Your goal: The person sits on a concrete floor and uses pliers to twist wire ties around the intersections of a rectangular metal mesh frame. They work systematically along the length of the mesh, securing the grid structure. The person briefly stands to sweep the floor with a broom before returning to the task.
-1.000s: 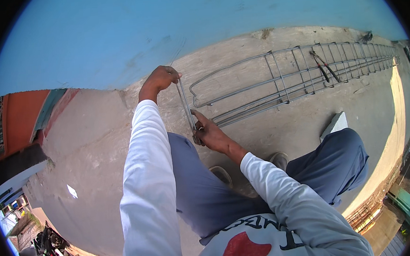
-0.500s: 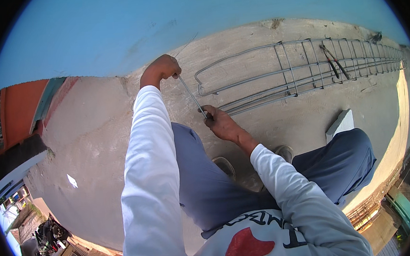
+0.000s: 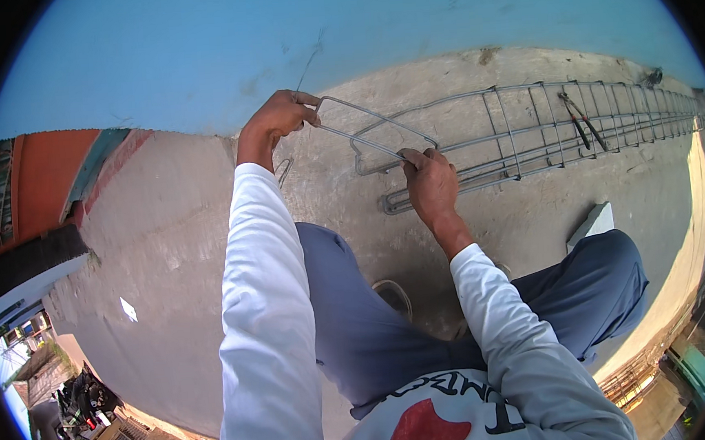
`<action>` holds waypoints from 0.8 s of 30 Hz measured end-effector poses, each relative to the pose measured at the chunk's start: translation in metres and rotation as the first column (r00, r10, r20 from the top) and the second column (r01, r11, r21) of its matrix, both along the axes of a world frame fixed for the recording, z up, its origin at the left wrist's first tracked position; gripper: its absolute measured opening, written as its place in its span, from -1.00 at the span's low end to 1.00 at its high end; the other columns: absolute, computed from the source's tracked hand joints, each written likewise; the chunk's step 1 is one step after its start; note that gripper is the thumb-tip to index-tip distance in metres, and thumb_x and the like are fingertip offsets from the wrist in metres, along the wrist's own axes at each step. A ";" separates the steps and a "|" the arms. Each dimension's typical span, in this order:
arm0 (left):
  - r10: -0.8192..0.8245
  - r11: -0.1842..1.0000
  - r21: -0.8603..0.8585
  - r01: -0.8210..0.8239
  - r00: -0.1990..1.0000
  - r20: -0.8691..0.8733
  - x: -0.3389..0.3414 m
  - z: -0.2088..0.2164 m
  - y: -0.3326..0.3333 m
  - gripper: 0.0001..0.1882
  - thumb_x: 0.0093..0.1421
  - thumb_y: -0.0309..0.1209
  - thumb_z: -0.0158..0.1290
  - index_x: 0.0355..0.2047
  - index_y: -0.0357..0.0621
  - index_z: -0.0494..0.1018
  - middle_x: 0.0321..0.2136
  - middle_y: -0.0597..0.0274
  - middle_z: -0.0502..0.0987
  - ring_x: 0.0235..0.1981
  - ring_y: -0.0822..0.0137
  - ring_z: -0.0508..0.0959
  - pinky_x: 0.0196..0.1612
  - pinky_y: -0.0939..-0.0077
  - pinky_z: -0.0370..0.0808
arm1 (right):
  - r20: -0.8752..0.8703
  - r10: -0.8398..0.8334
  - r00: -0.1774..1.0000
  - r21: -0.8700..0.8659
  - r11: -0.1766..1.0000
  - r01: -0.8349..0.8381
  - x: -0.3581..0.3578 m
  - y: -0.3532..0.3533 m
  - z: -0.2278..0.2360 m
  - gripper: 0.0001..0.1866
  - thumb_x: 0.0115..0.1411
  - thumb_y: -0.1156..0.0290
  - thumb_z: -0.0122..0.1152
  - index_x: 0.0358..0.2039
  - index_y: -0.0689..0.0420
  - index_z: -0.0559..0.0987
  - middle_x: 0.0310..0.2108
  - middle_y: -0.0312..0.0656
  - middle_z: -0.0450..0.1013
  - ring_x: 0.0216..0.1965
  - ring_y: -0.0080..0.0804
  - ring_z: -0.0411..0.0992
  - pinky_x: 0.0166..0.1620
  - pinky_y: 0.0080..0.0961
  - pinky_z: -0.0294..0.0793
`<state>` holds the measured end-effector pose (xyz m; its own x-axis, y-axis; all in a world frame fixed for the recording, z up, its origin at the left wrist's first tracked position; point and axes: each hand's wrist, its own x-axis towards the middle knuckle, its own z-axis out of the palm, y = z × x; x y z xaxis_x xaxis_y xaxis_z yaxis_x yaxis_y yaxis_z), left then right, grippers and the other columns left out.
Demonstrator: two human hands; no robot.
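Head cam: L hand (image 3: 284, 114) & R hand (image 3: 432, 186), apart, both pinch a bent wire loop (image 3: 361, 142). It's held up nr the L end of a long wire cage (image 3: 508, 135).

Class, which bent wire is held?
The four-sided loop between the left hand and right hand; the wire cage and small bent piece lie unheld.

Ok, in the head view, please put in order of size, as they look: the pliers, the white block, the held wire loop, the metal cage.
1. Metal cage
2. Wire loop
3. Pliers and white block: too alike to rank surely
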<state>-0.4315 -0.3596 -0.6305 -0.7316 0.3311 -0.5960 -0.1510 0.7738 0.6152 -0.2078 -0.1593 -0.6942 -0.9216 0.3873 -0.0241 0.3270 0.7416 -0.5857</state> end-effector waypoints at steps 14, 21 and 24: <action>-0.033 0.916 0.398 -0.046 0.981 0.190 0.016 0.045 0.022 -0.55 0.05 -0.41 0.25 -0.03 -0.32 0.55 -0.38 0.13 0.69 -0.42 0.44 0.61 -0.37 0.57 0.29 | 0.165 -0.152 0.974 -0.600 0.769 0.222 -0.006 0.013 -0.032 -0.72 0.30 0.27 0.15 -0.09 0.14 0.66 -0.39 -0.07 0.62 -0.41 -0.21 0.57 -0.26 -0.36 0.55; -0.348 0.854 0.474 0.215 0.913 0.213 0.040 0.060 0.050 -0.55 -0.07 -0.39 0.40 -0.14 -0.33 0.63 -0.42 0.14 0.69 -0.48 0.40 0.57 -0.27 0.48 0.48 | 0.333 -0.290 0.897 -0.938 -0.198 0.284 -0.030 0.035 0.039 -0.46 0.39 0.04 0.11 0.04 0.33 0.47 -0.35 -0.16 0.52 -0.48 -0.44 0.45 -0.37 -0.49 0.51; -0.483 0.831 0.405 0.381 0.856 0.185 0.049 0.068 0.064 -0.56 -0.06 -0.39 0.39 -0.14 -0.29 0.65 -0.43 0.17 0.68 -0.46 0.39 0.59 -0.28 0.51 0.51 | 0.396 -0.194 0.898 -0.917 -0.040 0.396 -0.041 0.048 0.044 -0.53 0.34 0.12 0.23 -0.03 0.31 0.49 -0.36 -0.17 0.51 -0.41 -0.43 0.47 -0.35 -0.49 0.51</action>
<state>-0.3829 -0.2956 -0.5621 -0.2920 0.7928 -0.5349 -0.0490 0.5462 0.8362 -0.2488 -0.1110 -0.6503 -0.6785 0.1396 -0.7212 0.4734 -0.6676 -0.5747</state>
